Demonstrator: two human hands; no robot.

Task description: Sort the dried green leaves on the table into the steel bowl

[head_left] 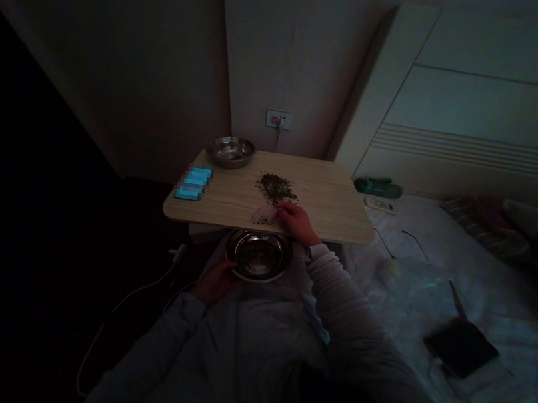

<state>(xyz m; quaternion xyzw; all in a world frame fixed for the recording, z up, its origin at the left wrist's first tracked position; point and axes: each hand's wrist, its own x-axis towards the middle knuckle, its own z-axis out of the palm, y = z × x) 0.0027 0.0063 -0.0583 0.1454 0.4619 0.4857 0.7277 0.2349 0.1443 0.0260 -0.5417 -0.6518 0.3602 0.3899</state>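
My left hand (218, 281) grips the near left rim of a shiny steel bowl (284, 264), which sits at my lap just below the table's front edge. Some small bits lie in the bottom of that bowl. On the wooden table (331, 190), my right hand (297, 222) is closed, its fingertips pinching a thin translucent piece (262, 212) whose exact kind I cannot make out. A few dark green bits lie by this piece. Just beyond my fingers spreads a loose pile of small green beans or seeds (276, 188).
A second steel bowl (230, 151) stands at the table's back left corner, with a lit phone (193, 183) in front of it. To the right, a bed (417, 224) holds a green bottle (379, 187), a remote (379, 205) and a dark flat object (461, 348). A white cable (134, 291) runs across the floor.
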